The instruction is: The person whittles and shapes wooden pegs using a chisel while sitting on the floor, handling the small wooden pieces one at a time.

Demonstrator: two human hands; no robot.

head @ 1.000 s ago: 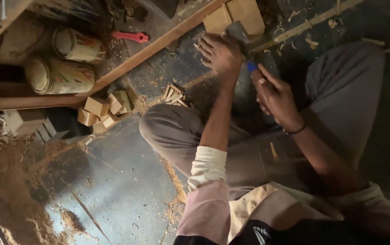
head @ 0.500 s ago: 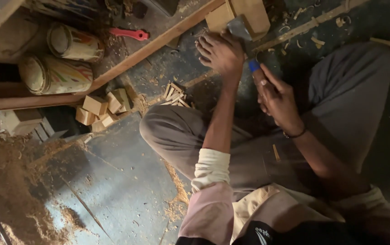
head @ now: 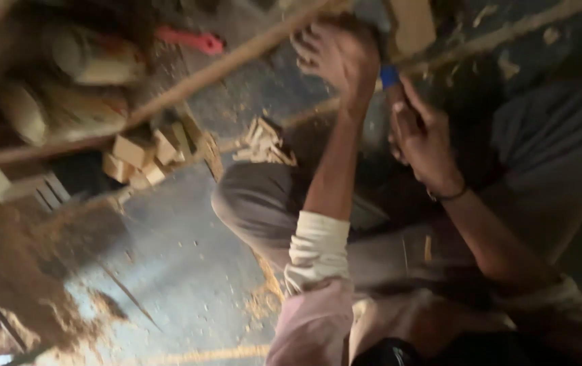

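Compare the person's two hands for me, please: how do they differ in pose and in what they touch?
The left hand lies spread, fingers apart, pressed flat near the pale wooden block; the right hand is curled in a grip around a blue-tipped tool. The left arm shows a rolled pale sleeve; the right wrist wears a dark band. Both reach forward over the dusty floor.

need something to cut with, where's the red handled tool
In the head view the red-handled tool lies on the floor at upper left, beyond the long wooden strip, left of the left hand.
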